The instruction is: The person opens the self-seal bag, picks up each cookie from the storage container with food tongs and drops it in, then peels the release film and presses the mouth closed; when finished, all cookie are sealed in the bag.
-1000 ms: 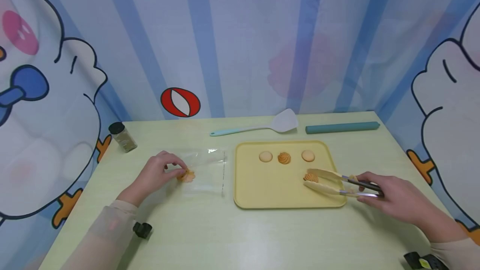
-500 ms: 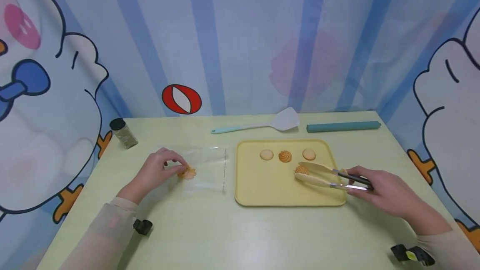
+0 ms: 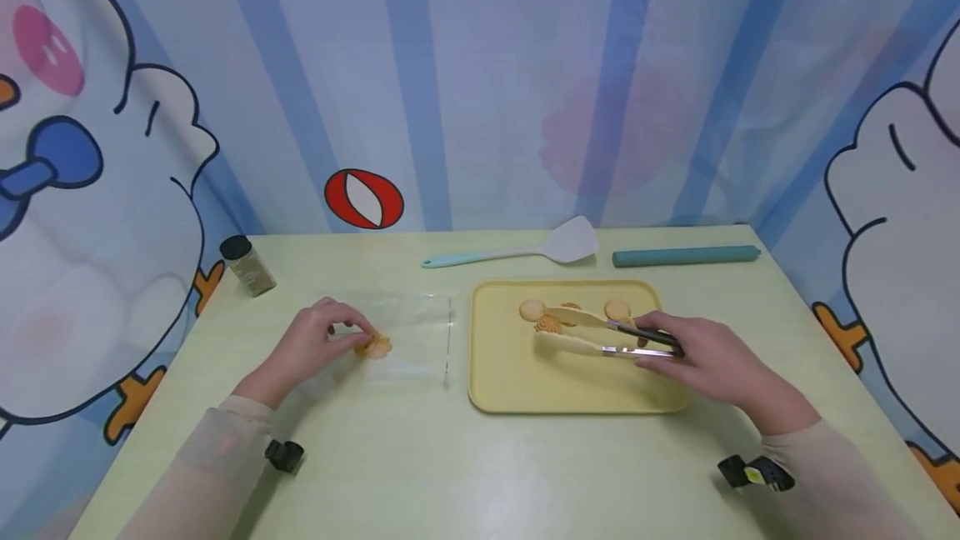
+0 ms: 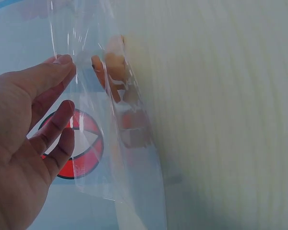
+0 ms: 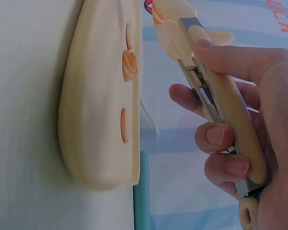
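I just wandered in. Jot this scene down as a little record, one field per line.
Left hand: pinches a clear bag with cookie-like pieces inside
Right hand: holds tongs
Between the tongs: a swirled cookie
Yellow tray: two plain cookies, another swirled one
Back of table: spatula, teal rod
Far left corner: black-lidded jar

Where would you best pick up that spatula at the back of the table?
Probably by its slim light-blue handle, coming from above: the spatula lies flat with that end pointing left, while the broad white blade looks awkward to pinch.
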`<state>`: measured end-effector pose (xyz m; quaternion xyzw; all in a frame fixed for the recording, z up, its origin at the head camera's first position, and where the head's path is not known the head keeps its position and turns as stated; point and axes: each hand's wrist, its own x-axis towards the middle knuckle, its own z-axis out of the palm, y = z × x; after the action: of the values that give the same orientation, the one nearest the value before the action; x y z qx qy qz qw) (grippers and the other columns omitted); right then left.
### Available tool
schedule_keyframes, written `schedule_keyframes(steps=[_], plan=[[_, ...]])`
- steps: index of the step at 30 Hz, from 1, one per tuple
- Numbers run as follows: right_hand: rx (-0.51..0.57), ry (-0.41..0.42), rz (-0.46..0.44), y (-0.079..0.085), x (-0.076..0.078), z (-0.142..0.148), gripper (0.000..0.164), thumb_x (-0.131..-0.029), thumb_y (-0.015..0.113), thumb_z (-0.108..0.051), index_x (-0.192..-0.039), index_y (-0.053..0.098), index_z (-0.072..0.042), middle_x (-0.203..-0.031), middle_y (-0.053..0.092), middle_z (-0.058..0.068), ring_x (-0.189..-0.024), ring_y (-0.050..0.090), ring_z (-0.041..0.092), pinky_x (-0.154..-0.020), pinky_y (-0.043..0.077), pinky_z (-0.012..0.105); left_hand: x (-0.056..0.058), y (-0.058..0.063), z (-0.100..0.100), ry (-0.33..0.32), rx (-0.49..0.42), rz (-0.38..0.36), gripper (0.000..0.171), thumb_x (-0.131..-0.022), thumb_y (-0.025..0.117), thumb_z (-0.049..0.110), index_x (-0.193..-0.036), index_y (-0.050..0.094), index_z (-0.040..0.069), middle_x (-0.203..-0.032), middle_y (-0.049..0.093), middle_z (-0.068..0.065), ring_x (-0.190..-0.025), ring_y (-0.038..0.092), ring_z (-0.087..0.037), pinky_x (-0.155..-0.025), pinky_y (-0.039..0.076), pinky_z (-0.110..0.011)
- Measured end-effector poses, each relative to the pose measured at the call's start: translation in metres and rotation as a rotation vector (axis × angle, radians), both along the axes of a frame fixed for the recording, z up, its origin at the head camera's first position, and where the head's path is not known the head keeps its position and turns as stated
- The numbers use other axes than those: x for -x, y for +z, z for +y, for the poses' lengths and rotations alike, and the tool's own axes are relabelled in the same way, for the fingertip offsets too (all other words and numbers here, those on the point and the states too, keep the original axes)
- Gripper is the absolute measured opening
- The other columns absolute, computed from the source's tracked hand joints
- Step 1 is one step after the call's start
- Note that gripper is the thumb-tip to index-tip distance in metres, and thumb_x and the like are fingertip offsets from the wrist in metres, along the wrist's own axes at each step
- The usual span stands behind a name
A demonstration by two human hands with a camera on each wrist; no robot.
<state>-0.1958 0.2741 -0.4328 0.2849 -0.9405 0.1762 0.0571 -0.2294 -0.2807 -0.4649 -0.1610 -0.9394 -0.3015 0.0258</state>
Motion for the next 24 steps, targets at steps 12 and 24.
schedule_keyframes(steps=[12, 24], plan=[[0.033, 0.099, -0.003, -0.003, 0.026, -0.048, 0.043, -0.094, 0.075, -0.043, -0.130, 0.066, -0.022, -0.102, 0.074, -0.011, -0.068, 0.054, -0.003, -0.067, 0.048, 0.030, 0.003, 0.000, 0.001, -0.006, 0.013, 0.014, 0.012, -0.091, 0.081, 0.019, -0.098, 0.080, 0.029, -0.102, 0.074, 0.007, -0.101, 0.058, -0.019, -0.082, 0.050, -0.038], [-0.037, 0.214, 0.046, -0.011, 0.047, -0.101, 0.048, -0.096, 0.071, -0.046, -0.134, 0.065, -0.018, -0.123, 0.075, -0.001, -0.097, 0.074, 0.018, -0.079, 0.058, 0.043, 0.003, 0.008, 0.002, -0.001, 0.030, 0.015, 0.010, -0.091, 0.081, 0.021, -0.101, 0.080, 0.025, -0.104, 0.075, 0.004, -0.103, 0.059, -0.020, -0.082, 0.052, -0.039]])
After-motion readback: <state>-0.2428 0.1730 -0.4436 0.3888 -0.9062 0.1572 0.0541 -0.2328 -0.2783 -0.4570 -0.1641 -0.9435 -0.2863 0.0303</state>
